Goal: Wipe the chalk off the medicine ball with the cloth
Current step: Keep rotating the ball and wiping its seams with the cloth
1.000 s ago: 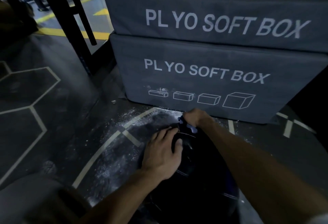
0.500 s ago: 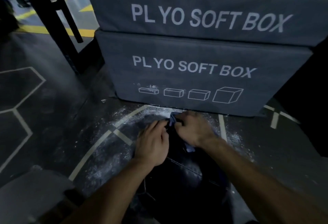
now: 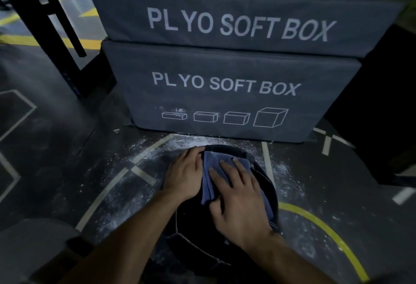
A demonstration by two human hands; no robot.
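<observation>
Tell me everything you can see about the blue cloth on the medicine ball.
The cloth is a soft, blue-grey fabric, folded or bunched into a rumpled pad with lengthwise creases. It lies on top of the dark medicine ball, on the side toward the plyo boxes. The right hand lies flat on it, fingers spread and pressing down, covering its right part. The left hand rests on the ball against the cloth's left edge. No chalk on it can be made out in this dim light.
</observation>
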